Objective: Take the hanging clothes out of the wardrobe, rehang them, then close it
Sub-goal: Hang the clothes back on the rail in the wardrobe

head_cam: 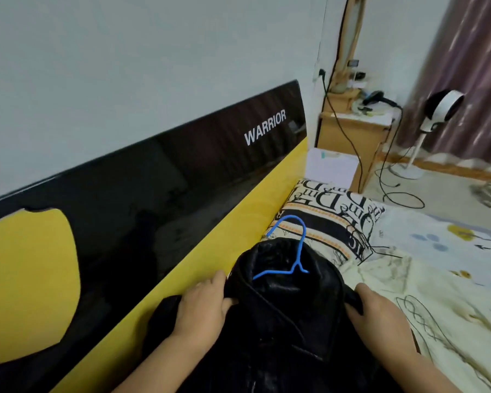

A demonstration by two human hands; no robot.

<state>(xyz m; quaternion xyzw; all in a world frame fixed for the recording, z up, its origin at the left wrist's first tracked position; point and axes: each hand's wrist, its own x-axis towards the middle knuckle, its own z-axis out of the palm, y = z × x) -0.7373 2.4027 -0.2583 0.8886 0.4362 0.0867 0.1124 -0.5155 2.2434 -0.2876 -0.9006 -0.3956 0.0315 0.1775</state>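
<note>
On the bed, the left hand (201,303) and right hand (380,310) grasp the black jacket (289,316) by its shoulders; ideally seat both evenly over the blue hanger (296,251) before lifting, its hook toward the pillow (335,211) beyond.

A black-and-yellow headboard (142,194) lettered "WARRIOR" is leaning against a pale wall (125,52), a printed pillow (332,219) lying beside it. Beyond, a wooden nightstand (352,137) is standing near a white fan (442,109) and mauve curtains (471,66).
</note>
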